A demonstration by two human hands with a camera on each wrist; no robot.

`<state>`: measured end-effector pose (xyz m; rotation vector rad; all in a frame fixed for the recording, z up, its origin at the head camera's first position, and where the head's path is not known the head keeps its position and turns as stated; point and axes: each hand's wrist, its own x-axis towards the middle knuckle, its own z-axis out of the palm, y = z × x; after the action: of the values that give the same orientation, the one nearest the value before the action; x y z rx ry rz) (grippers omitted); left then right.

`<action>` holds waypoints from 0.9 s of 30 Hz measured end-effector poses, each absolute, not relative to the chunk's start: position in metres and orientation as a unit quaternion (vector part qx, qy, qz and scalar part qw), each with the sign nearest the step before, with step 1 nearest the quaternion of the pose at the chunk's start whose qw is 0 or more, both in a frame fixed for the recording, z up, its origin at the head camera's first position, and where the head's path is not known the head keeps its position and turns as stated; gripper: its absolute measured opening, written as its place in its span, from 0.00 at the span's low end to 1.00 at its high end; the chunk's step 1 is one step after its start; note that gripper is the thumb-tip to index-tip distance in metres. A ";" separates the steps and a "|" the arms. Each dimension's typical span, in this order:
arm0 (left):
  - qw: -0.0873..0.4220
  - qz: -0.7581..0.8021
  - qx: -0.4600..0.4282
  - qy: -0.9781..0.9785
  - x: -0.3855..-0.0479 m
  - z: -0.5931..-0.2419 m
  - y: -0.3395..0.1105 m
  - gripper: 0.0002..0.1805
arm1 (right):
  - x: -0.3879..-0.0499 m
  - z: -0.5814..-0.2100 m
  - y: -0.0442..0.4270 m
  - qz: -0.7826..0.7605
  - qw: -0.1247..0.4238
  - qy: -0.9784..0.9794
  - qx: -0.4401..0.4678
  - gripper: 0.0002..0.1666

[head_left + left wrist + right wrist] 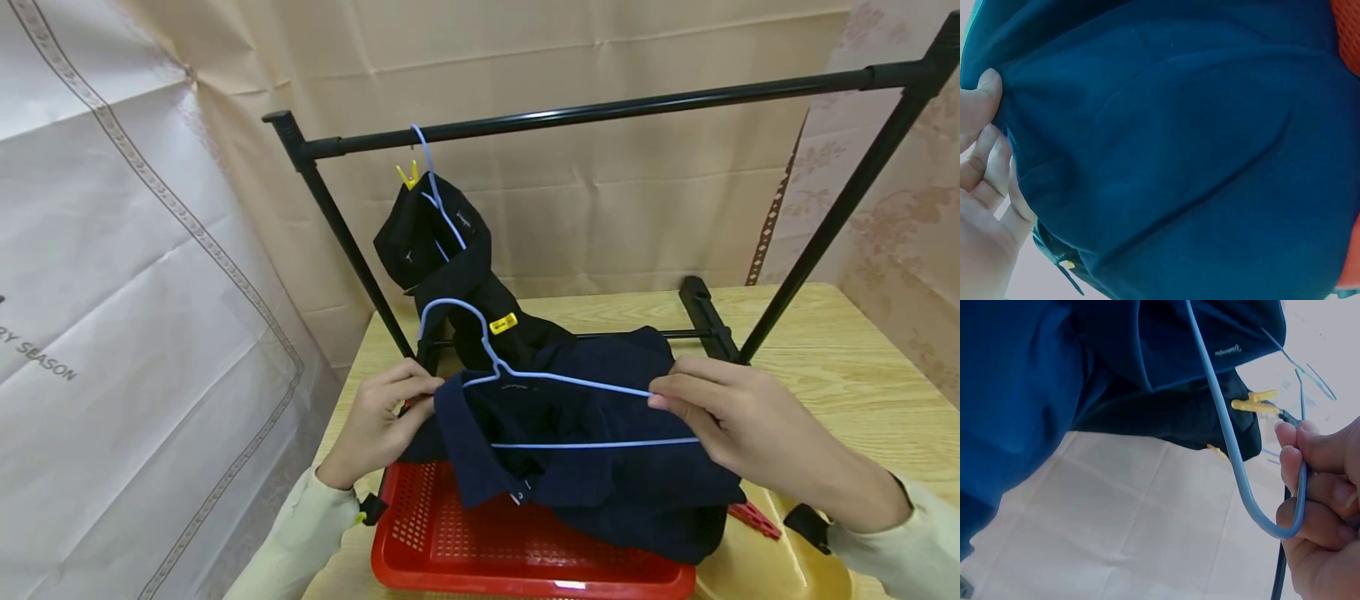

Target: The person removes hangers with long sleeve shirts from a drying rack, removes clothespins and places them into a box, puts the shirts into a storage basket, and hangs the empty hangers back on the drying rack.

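A navy collared shirt (600, 483) lies draped over the front of the red basket, with a light blue hanger (573, 380) partly inside its collar. On the left, my left hand (386, 417) pinches the shirt's edge by the collar; in the left wrist view its thumb (988, 87) presses on the cloth. My right hand (735, 421) grips the hanger's right end, which stays outside the shirt. The right wrist view shows fingers curled round the bent end of the hanger (1235, 450). The hanger's left end is hidden by cloth.
Behind, a black rack (570, 117) carries a dark garment (517, 308) on another blue hanger, with yellow clothespins (408, 177). The red basket (480, 577) stands beneath the shirt. Right of it, a yellow tub (780, 575) has a red clothespin (753, 520) by its edge.
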<state>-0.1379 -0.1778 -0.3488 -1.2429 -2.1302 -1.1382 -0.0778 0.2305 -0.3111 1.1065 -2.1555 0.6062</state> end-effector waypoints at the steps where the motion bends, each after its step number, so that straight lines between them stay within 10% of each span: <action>1: 0.211 -0.409 -0.448 -0.767 -0.138 -0.349 -0.179 0.07 | -0.077 -0.310 0.233 0.226 0.318 -0.822 0.415 0.32; 27: 0.179 -0.389 -0.445 -0.786 -0.141 -0.363 -0.203 0.19 | -0.061 -0.293 0.279 0.161 0.346 -0.853 0.356 0.36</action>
<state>-0.1406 -0.2028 -0.3630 -1.2595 -2.2239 -1.0999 -0.0613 0.2787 -0.2931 0.9235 -2.2132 0.4187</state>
